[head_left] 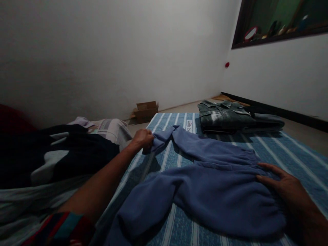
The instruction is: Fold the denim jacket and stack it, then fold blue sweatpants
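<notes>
A pair of blue sweatpants [217, 191] lies spread over a blue-and-white striped cloth [153, 164], its gathered waistband towards the right and its legs towards the left. My left hand [144, 138] is closed around the end of the far leg, which is raised a little off the cloth. At the waistband, my right hand [284, 182] grips the gathered edge between thumb and fingers; part of that hand is in shadow. The near leg runs down past the bottom edge of the view.
Folded dark denim clothes [225, 118] are stacked at the far right of the striped surface. To the left is a heap of dark and grey clothing [84, 147]. An open cardboard box [146, 111] stands by the wall, and a window ledge [282, 36] holds small items and a mirror.
</notes>
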Tool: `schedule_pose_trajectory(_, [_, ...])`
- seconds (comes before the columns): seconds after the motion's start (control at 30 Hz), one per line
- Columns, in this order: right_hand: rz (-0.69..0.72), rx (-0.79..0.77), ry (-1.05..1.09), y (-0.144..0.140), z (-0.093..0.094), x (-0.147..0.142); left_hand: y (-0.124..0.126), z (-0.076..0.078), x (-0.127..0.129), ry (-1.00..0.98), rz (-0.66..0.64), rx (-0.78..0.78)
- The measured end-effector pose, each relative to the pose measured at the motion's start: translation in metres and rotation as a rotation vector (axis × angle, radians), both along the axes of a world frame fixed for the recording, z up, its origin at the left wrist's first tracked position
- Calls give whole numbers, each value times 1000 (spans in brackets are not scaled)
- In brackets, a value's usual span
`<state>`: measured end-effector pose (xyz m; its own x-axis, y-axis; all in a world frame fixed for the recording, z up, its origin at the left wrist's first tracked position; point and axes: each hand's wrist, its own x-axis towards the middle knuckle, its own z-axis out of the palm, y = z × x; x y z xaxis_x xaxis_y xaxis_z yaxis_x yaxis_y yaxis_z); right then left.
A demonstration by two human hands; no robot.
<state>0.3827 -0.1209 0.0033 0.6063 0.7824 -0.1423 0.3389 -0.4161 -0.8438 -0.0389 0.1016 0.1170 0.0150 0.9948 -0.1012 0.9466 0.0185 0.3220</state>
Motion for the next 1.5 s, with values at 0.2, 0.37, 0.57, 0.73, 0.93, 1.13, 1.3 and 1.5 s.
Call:
schedule_pose_trajectory(0.2, [-6,2,40,1,-4,1,21,19,18,-345,-56,222])
schedule_pose_trajectory(0.37, [-3,20,103,3,-8,3,-11,-39,44,-432,-30,-360])
schedule_pose_trajectory(0.57, [-12,47,161,2,-6,-2,-13,-81,82,-722,134,-471])
schedule_pose_trajectory(0.73, [-38,80,215,0,3,-10,-2,-92,118,-972,250,-443])
schedule_pose_trajectory(0.93, [-33,101,208,1,7,-9,18,-80,144,-1110,275,-282])
schedule_pose_trajectory(1.13, [-102,159,224,1,20,-14,28,-27,163,-1242,-14,-222])
schedule_pose_trajectory(1.3, [-207,207,168,1,21,-13,-2,-25,136,-777,-394,-474])
schedule_pose_trajectory(1.5, [-141,112,104,3,7,-1,-47,-48,56,-219,-532,-711])
